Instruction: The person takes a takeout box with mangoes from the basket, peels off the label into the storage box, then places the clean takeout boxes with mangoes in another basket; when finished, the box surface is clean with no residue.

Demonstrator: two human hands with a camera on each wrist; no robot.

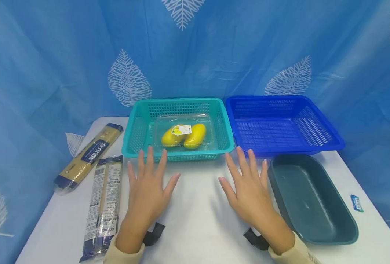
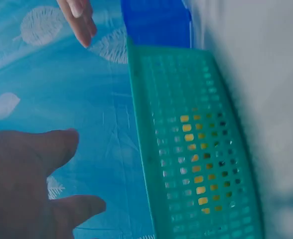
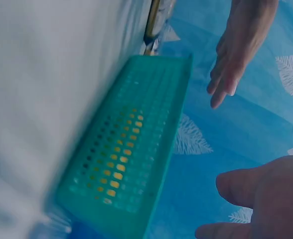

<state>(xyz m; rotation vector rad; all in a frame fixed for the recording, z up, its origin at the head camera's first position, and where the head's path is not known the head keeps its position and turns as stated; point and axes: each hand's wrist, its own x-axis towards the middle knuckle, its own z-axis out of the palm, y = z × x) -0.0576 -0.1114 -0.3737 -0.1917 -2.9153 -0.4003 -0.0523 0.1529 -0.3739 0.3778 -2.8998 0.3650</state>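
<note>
Both hands hover palm down over the white table, fingers spread and holding nothing. My left hand (image 1: pixel 148 192) is in front of the teal basket (image 1: pixel 178 157), just right of a spaghetti pack (image 1: pixel 107 198) that shows its printed back. My right hand (image 1: pixel 249 190) is in front of the basket's right corner, left of a dark green tray (image 1: pixel 313 198). Inside the teal basket lies a clear plastic box (image 1: pixel 199 119) with two yellow mangoes (image 1: pixel 195 136) and a white label (image 1: pixel 181 129). In the left wrist view, yellow shows through the basket's holes (image 2: pixel 201 190).
A blue basket (image 1: pixel 264 128) stands against the teal one at the back right. Another spaghetti pack (image 1: pixel 90 154) lies slanted at the far left. A small blue and white packet (image 1: pixel 357 203) is near the table's right edge. A blue leaf-print curtain (image 1: pixel 214 55) hangs behind.
</note>
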